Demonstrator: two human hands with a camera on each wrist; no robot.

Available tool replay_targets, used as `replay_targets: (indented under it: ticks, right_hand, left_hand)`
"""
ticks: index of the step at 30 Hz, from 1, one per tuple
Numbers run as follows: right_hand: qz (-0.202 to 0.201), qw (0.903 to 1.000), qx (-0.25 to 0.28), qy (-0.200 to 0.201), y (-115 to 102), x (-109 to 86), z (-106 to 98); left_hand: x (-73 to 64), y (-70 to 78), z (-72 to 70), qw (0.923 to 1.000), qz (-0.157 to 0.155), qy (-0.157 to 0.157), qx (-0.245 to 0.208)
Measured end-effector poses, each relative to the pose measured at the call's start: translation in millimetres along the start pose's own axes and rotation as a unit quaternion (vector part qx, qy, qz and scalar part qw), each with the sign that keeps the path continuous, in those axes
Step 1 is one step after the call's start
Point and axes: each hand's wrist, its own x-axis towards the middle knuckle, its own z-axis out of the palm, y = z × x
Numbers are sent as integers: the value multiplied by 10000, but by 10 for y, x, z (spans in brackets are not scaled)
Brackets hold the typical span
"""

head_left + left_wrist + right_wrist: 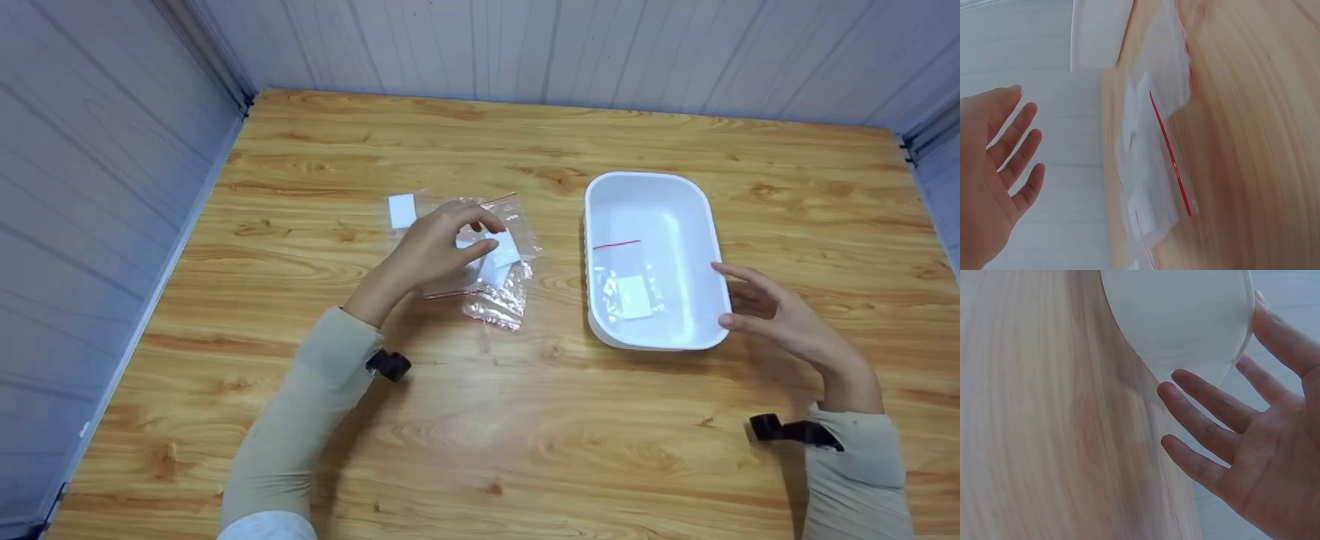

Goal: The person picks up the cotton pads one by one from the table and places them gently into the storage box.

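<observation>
My left hand [435, 244] hovers above several clear zip bags [499, 304], its fingers loosely bent and nothing between thumb and fingertips. White square pieces show inside these overlapping bags, and red seal strips run along their edges. In the left wrist view the hand stands apart from the pile, fingers spread. At the right side of a white plastic bin [675, 217], my right hand [787, 319] has its thumb and a fingertip at the rim. Its other fingers extend loosely along the outer wall in the right wrist view. One zip bag [634, 296] with a white square lies inside the bin.
A wood-grain table [525, 450] carries the bags on the left and the bin on the right. Pale panel walls [510, 45] stand along its back and sides. Each sleeved wrist wears a black camera mount.
</observation>
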Motion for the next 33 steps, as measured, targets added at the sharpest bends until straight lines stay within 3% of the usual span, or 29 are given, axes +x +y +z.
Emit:
replay_targets:
  ticks: [6,14,22,33]
  right_hand:
    - [44,9999,-105,20,3,-51,-10]
    - [137,9996,-220,92,-4,-69,-26]
    - [80,9998,-188,39,-21,-35,-33]
    - [-21,10000,-39,16,4,6,3]
  left_hand:
    - [-54,-129,-58,9997,-211,22,-155]
    - [-87,-351,-135,9992,-232,94,-314]
    - [-135,-562,-253,9968,-662,20,-451]
    - [-248,-837,-359,9938,-722,-80,-842]
